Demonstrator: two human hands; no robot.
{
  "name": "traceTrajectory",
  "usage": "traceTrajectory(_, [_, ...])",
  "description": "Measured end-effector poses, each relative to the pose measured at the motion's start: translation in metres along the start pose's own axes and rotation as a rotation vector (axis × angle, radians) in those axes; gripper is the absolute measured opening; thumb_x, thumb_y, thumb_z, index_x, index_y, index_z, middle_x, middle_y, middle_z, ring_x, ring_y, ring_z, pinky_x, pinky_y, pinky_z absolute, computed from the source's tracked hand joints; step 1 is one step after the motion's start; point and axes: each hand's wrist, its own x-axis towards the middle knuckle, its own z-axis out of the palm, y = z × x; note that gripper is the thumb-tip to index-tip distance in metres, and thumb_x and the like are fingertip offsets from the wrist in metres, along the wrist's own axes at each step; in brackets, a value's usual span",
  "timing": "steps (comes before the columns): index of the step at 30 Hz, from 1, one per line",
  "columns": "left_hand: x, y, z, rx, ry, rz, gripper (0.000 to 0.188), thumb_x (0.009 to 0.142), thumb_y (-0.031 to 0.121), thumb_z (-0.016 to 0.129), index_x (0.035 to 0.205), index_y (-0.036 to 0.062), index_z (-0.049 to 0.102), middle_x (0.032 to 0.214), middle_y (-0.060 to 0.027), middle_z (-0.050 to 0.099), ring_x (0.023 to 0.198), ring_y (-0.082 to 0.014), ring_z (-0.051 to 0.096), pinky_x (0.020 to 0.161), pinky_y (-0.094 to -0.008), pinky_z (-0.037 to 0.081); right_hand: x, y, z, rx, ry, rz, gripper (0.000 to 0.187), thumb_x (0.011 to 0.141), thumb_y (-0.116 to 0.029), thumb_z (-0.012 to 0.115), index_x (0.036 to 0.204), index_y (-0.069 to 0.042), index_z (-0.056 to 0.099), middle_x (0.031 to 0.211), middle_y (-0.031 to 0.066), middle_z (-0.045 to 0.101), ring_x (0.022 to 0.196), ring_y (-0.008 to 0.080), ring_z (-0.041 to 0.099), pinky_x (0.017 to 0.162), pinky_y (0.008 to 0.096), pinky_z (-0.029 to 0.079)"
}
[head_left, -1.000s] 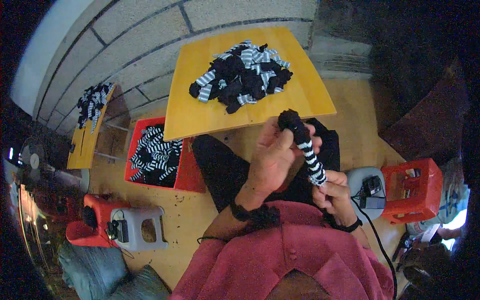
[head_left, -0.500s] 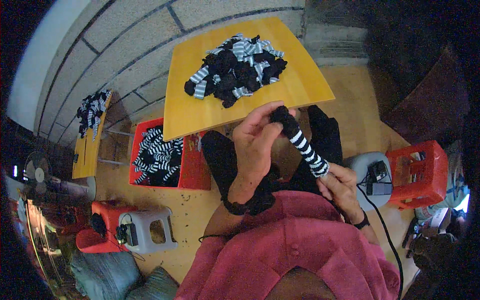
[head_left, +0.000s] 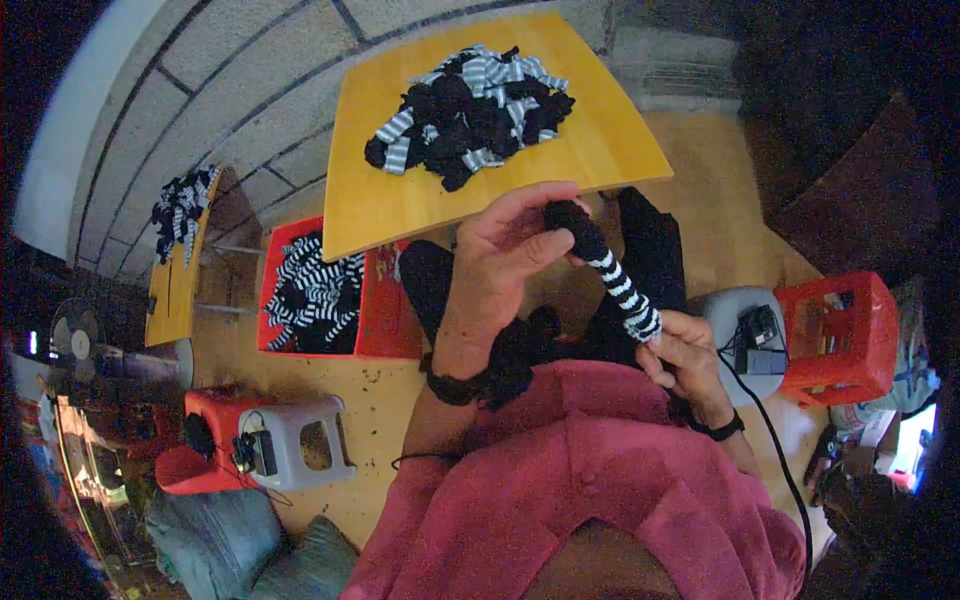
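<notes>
A knitted tube (head_left: pixel 622 288), sock-like, with black and white stripes and a bunched black end, is stretched at a slant between my hands. My left hand (head_left: pixel 505 245) holds the black upper end, thumb on the near side and fingers behind it. Lower and to the right, my right hand (head_left: pixel 685 358) grips the striped end between thumb and fingers. What lies inside the tube, if anything, is hidden. Just beyond my left hand is a yellow table (head_left: pixel 360 215) bearing a heap of black and striped knitted pieces (head_left: pixel 465 120).
A red bin (head_left: pixel 390 320) of striped knits stands left of my knees. Farther left, more knits (head_left: pixel 185 210) lie on another yellow board. Grey stools (head_left: pixel 320 435) and red stools (head_left: pixel 835 335) flank me; a black cable (head_left: pixel 770 440) runs down at right.
Both hands still hold the tube. My left thumb has shifted along the black end, and my left hand has turned slightly. The whole view has moved a little, so the table sits higher.
</notes>
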Motion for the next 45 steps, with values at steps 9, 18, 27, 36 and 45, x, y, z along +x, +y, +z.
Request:
traceTrajectory(9, [-0.001, 0.006, -0.015, 0.172, -0.182, -0.015, 0.032, 0.074, -0.003, 0.068, 0.105, -0.0039, 0.059, 0.091, -0.0116, 0.064, 0.074, -0.0168, 0.064, 0.063, -0.0273, 0.056, -0.006, 0.001, -0.013, 0.083, -0.065, 0.106, 0.021, 0.086, -0.015, 0.057, 0.096, 0.003, 0.059, 0.059, 0.0073, 0.056, 0.038, 0.0060, 0.036, 0.033, 0.0211, 0.023])
traceTrajectory(18, [0.003, 0.000, -0.011, 0.148, -0.029, -0.123, 0.017, 0.074, -0.003, 0.068, 0.088, -0.0008, 0.058, 0.079, -0.0077, 0.062, 0.060, -0.0121, 0.060, 0.050, -0.0217, 0.049, -0.003, 0.004, -0.014, -0.435, 0.126, -0.136, 0.010, 0.086, -0.007, 0.055, 0.082, -0.001, 0.063, 0.061, -0.0021, 0.051, 0.050, 0.0049, 0.043, 0.044, 0.0223, 0.033])
traceTrajectory(27, [0.002, 0.001, -0.005, 0.248, -0.015, -0.045, 0.027, 0.073, -0.007, 0.065, 0.098, -0.0019, 0.059, 0.092, -0.0089, 0.063, 0.076, -0.0131, 0.062, 0.068, -0.0236, 0.053, -0.001, 0.015, -0.019, -0.593, 0.165, -0.233, 0.009, 0.083, -0.009, 0.059, 0.083, -0.001, 0.062, 0.060, -0.0010, 0.052, 0.052, 0.0063, 0.045, 0.046, 0.0237, 0.035])
traceTrajectory(36, [-0.005, -0.017, -0.003, -0.074, 0.119, 0.050, 0.023, 0.070, -0.007, 0.064, 0.092, -0.0029, 0.058, 0.089, -0.0115, 0.063, 0.072, -0.0170, 0.063, 0.059, -0.0293, 0.056, -0.003, 0.009, -0.016, -0.479, 0.124, -0.189, 0.011, 0.084, -0.009, 0.058, 0.083, 0.001, 0.063, 0.059, 0.0003, 0.052, 0.052, 0.0071, 0.046, 0.046, 0.0238, 0.036])
traceTrajectory(45, [-0.018, -0.023, 0.015, -0.141, 0.275, 0.134, 0.016, 0.069, -0.010, 0.055, 0.082, -0.0011, 0.054, 0.076, -0.0091, 0.059, 0.056, -0.0133, 0.055, 0.046, -0.0233, 0.046, -0.005, 0.011, -0.008, -0.270, 0.157, -0.174, 0.016, 0.083, -0.007, 0.058, 0.095, 0.001, 0.065, 0.063, 0.0015, 0.055, 0.052, 0.0070, 0.046, 0.046, 0.0223, 0.036])
